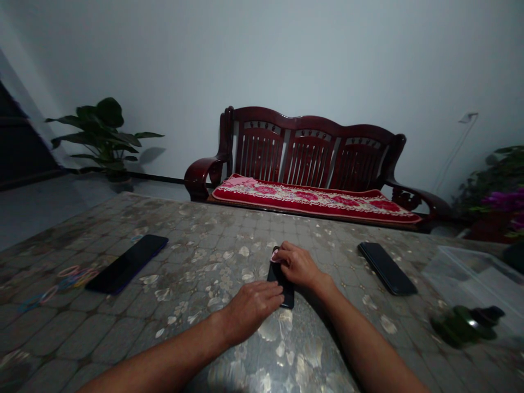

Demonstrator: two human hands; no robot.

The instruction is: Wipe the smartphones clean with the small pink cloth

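Observation:
A black smartphone (288,295) lies flat on the patterned tablecloth in front of me, its upper part partly covered by my hands. My left hand (256,303) rests on its lower left side with the fingers stretched out and flat. Near the phone's top end, my right hand (298,265) has its fingers bent and pinched on a small whitish wipe (275,255), pressed against the screen. Most of that piece is hidden under the fingers, so its material is hard to make out.
Left on the table are another phone (129,265) and several colourful rubber bands (77,275). To the right lie a third dark phone (387,267), a clear plastic box (458,273) and a green bottle (462,326) on its side. A wooden bench (307,147) stands beyond the table.

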